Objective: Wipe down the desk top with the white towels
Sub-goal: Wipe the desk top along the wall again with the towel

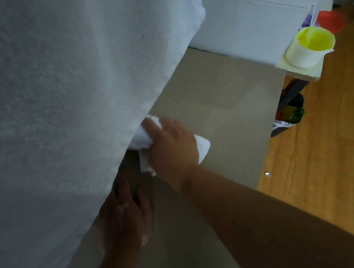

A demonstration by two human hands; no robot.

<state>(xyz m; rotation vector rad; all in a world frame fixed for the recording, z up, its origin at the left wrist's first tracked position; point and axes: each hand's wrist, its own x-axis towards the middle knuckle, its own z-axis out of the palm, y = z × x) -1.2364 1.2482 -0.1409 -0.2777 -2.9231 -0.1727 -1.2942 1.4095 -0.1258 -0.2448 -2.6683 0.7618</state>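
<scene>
Desk top [222, 97] bears right hand [173, 147] clutching a bunched white towel [203, 147], left hand [123, 217] lying flat and relaxed.

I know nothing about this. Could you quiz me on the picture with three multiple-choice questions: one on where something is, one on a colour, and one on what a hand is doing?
1. Where does the yellow cup stand?
A. at the far right corner of the desk top
B. on a chair
C. on a shelf

2. What colour is the small towel that the right hand holds?
A. blue
B. white
C. green

3. How does the left hand lie?
A. gripping the cup
B. raised in a fist
C. flat on the desk top, holding nothing

Answers: A, as the cup sits by the desk's far right edge; B, as white cloth shows on both sides of the hand; C, as its fingers lie spread on the surface.
</scene>
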